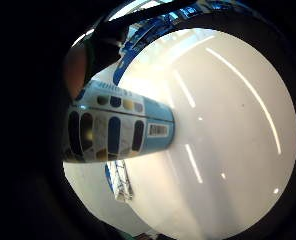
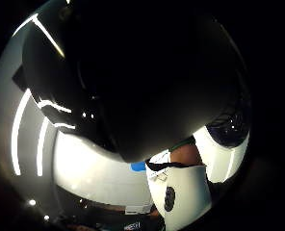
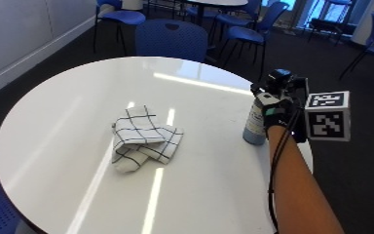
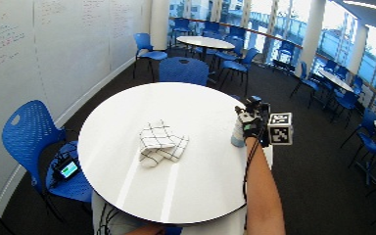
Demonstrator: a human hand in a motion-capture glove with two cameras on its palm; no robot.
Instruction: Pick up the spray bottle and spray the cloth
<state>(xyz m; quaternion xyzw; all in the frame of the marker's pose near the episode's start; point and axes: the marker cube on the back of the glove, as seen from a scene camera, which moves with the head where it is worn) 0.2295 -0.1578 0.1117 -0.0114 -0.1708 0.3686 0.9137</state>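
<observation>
We see the gloved right hand (image 3: 279,113) wrapped around the cylindrical blue-labelled spray bottle (image 3: 255,127), upright near the glossy round table's (image 3: 57,131) edge; the crumpled checked cloth (image 3: 141,139) lies well apart.

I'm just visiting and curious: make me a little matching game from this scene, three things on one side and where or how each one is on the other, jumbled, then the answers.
Things:
1. checked cloth
2. spray bottle
3. gloved right hand
4. blue chair

Places or states:
A. stands upright near the table's edge
B. behind the far side of the round white table
C. lies crumpled near the table's middle
D. wrapped around the bottle's upper part

Pairs: 1-C, 2-A, 3-D, 4-B
</observation>
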